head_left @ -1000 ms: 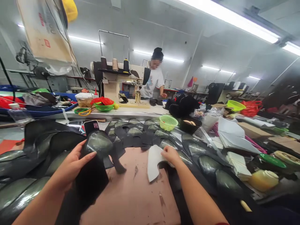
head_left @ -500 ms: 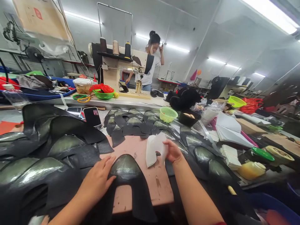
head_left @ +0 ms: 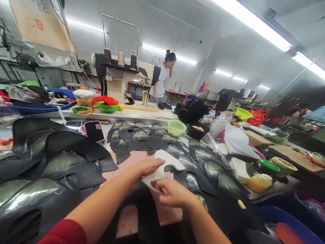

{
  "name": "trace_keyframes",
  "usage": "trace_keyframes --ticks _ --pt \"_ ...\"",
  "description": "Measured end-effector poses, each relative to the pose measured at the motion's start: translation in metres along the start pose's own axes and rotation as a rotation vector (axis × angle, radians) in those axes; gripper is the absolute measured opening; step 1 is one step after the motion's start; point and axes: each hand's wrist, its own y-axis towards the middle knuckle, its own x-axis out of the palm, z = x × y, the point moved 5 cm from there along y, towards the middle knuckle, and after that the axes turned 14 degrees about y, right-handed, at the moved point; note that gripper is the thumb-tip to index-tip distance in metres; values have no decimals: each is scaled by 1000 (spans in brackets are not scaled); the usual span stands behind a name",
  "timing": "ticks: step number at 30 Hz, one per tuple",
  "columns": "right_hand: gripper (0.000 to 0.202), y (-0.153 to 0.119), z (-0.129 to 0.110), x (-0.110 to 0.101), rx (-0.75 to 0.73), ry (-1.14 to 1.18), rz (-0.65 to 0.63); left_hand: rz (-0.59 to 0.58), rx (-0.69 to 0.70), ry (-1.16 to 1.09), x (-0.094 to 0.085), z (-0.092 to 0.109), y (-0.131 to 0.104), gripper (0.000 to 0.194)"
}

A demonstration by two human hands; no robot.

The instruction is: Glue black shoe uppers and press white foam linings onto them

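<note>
A curved white piece (head_left: 169, 160) is held above the pink board (head_left: 128, 161). My left hand (head_left: 149, 166) reaches across and pinches its left side. Below that, my right hand (head_left: 171, 191) has its fingers closed on the lower edge of the same piece. Under my forearms lies a black U-shaped piece (head_left: 147, 213) on the board, its top partly hidden by my left arm and the white piece.
Black pieces with shiny tops (head_left: 67, 162) lie left, behind and right. A sewing machine (head_left: 119, 74), a green basket (head_left: 176, 127), a phone (head_left: 94, 131) and a yellow jar (head_left: 259, 183) stand around. A person (head_left: 162, 76) stands behind the machine.
My left hand has left the black piece, moved right and taken hold of the white piece. My right hand has moved lower on it, and the piece has turned. The view has shifted.
</note>
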Motion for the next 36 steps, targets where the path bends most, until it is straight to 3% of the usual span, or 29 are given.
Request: trace_keyframes --ticks 3,5,8,10,11,14,17,21,25,28,32,36 --pt "12 -27 -23 6 -96 301 -135 -74 18 -65 5 2 9 59" --pt "22 -41 -38 6 -168 577 -203 -93 37 -116 4 3 -2 67" --pt "35 -45 -43 8 -159 835 -136 -170 110 -345 9 5 -46 82" --pt "42 -37 -34 16 -101 894 -61 -263 176 -755 20 9 -86 90" --pt "44 -32 -28 22 -61 921 -40 -251 191 -898 25 9 -106 89" --pt "49 -19 -14 44 49 1025 -60 -177 39 -1059 49 1 -152 67" --pt "49 -8 -10 58 72 1070 -104 -113 -87 -1046 58 -6 -176 55" --pt "36 10 2 54 124 935 166 75 -402 -1085 40 -35 -180 53" --pt "50 24 18 52 197 670 365 101 -559 -913 26 -65 -169 56" --pt "27 30 22 54 109 444 405 183 -586 -579 22 -82 -163 60" --pt "19 35 24 55 7 303 421 293 -522 -153 20 -87 -161 46" --pt "23 38 24 54 -7 236 432 282 -454 -86 27 -89 -161 38"
